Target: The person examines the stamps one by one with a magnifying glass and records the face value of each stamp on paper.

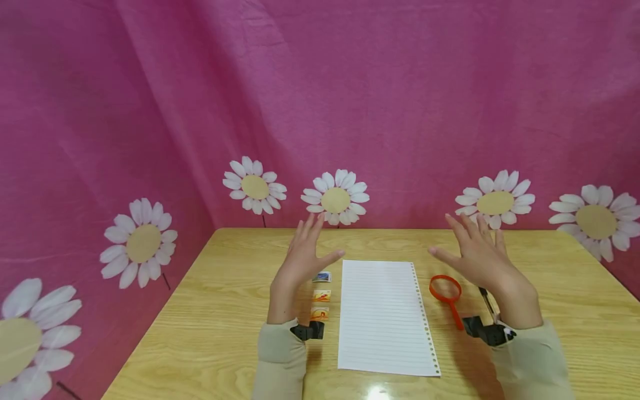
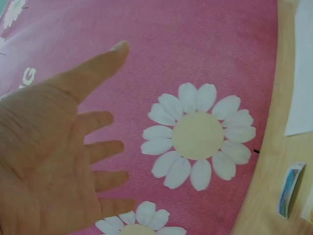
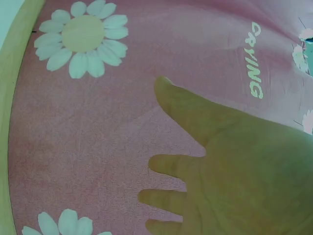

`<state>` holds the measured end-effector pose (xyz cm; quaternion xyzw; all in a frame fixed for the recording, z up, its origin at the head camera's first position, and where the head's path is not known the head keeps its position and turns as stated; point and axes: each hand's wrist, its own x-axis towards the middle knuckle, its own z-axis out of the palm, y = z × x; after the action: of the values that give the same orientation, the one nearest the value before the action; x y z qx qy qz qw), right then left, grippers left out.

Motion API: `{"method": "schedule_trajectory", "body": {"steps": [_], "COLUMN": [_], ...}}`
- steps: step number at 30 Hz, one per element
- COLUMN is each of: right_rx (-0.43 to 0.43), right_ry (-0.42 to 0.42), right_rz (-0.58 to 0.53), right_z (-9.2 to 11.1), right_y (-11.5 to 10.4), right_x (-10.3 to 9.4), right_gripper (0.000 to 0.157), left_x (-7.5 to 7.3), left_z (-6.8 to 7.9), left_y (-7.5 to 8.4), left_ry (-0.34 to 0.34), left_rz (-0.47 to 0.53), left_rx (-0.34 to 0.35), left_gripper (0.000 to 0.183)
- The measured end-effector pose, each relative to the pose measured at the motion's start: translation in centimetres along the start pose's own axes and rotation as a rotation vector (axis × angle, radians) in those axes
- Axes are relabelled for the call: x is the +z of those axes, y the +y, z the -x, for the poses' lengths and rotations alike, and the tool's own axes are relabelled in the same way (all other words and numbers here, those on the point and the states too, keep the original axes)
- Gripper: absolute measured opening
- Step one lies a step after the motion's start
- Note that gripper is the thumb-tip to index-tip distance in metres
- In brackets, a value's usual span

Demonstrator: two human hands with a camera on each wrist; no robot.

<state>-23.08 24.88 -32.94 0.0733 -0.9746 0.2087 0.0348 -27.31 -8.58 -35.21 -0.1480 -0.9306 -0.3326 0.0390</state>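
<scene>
Both hands are raised above the table with fingers spread, and neither holds anything. The left hand (image 1: pixel 301 261) hovers near a column of small stamp-like pictures: a blue one (image 1: pixel 322 276), an orange-yellow one (image 1: pixel 321 296) and another orange one (image 1: pixel 320 314). Between the hands lies a lined white sheet of paper (image 1: pixel 382 316) with punched holes down its right edge. Nearest the right hand (image 1: pixel 482 264) are a red magnifying glass (image 1: pixel 454 306) and a dark pen (image 1: pixel 486 300), partly hidden by the wrist. In the wrist views, the left palm (image 2: pixel 49 161) and right palm (image 3: pixel 249 171) look bare.
The light wooden table (image 1: pixel 210 333) ends at a pink cloth (image 1: pixel 400 111) with large white daisies, hanging behind it and along the left side. Each wrist wears a black strap device, one on the left (image 1: pixel 307 331) and one on the right (image 1: pixel 487 331).
</scene>
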Motion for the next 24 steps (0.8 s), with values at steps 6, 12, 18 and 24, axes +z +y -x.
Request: {"method": "schedule_trajectory", "body": {"steps": [6,12,18,24], "right_rx": [-0.001,-0.024,-0.048,-0.109], "right_ry": [-0.008,-0.006,0.006,0.042], "right_rz": [0.011,0.037,0.056,0.104], "right_z": [0.1,0.4,0.7,0.9], "right_y": [0.1,0.3,0.5,0.9], "right_x": [0.2,0.6,1.2,2.1], "right_gripper": [0.094,0.094,0.091,0.084], "left_x": [0.4,0.6,0.8,1.2], "left_z": [-0.2,-0.1,0.0,0.3], "left_y": [-0.6,-1.1,-1.6,-2.4], "left_ry": [0.000,0.020,0.030,0.034], "left_rz": [0.052,0.081,0.109,0.101], "left_rx": [0.037,0.073,0.114,0.157], "left_gripper": [0.092,0.093,0.093,0.091]}}
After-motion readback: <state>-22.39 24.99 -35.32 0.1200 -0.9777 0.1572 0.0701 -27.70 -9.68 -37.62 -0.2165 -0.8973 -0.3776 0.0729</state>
